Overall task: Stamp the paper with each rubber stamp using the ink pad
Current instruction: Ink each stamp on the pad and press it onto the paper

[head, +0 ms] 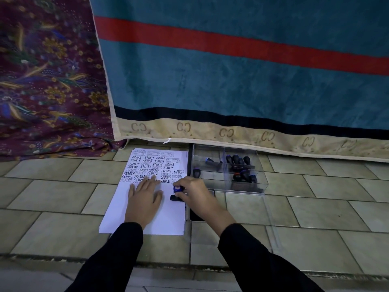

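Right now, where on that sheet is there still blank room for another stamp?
The paper's lower half, below the left hand and the stamp in the right hand, is blank. The top half is crowded with prints.

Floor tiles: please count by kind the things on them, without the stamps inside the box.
White stamped paper: 1
Clear plastic compartment box: 1
Clear plastic lid: 1
Black ink pad: 1
Black rubber stamp with blue cap, held by the right hand: 1
Total: 5

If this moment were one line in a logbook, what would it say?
left hand: flat on paper | right hand: pressing stamp onto paper | other stamps: in clear box
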{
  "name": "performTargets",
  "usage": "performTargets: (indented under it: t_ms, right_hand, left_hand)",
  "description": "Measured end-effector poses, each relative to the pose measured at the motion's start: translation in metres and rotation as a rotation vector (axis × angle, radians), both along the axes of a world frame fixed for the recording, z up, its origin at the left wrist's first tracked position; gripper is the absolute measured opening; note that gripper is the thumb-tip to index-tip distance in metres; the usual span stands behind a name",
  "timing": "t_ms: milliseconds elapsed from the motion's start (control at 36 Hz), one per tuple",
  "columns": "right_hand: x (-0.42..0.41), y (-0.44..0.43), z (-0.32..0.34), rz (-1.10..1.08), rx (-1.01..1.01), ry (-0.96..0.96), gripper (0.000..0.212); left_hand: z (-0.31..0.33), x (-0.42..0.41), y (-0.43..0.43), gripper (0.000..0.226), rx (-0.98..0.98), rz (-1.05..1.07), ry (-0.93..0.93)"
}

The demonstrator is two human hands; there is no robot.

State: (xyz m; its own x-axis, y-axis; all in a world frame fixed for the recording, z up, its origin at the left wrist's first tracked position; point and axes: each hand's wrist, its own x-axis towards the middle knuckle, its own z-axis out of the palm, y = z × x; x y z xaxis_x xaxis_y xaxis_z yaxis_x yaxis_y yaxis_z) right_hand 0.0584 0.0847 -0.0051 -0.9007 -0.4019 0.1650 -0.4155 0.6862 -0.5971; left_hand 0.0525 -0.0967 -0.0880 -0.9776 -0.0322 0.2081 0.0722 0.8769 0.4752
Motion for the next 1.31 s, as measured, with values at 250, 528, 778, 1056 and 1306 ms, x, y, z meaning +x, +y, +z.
performTargets:
  t_ms: [250,528,778,1056,1306]
  right_hand:
    - [-0.005,-0.003,-0.007,-0.002,0.052,-0.015,0.031]
    - [-0.008,-0.005,-0.011,-0.015,0.046,-0.006,0.013]
    - [-0.001,-0.002,-0.017,0.006,-0.011,0.013,0.016]
    - [-0.03,0.051,0.028,-0.458,-0.613,0.053,0.031]
    - [-0.064,0.085,0.015,-0.47,-0.134,-0.056,0.023]
  left_hand:
    - [-0.002,0.0,-0.001,0.041,-0.003,-0.003,0.014]
    - [0.001,-0.005,0.005,0.048,-0.016,0.048,0.021]
    - [0.002,-0.002,0.011,0.058,-0.003,0.09,0.039]
    - [0.0,-0.003,0.009,0.064,-0.02,0.087,0.045]
    - [-0.004,-0.005,0.008,0.059,-0.026,0.096,0.032]
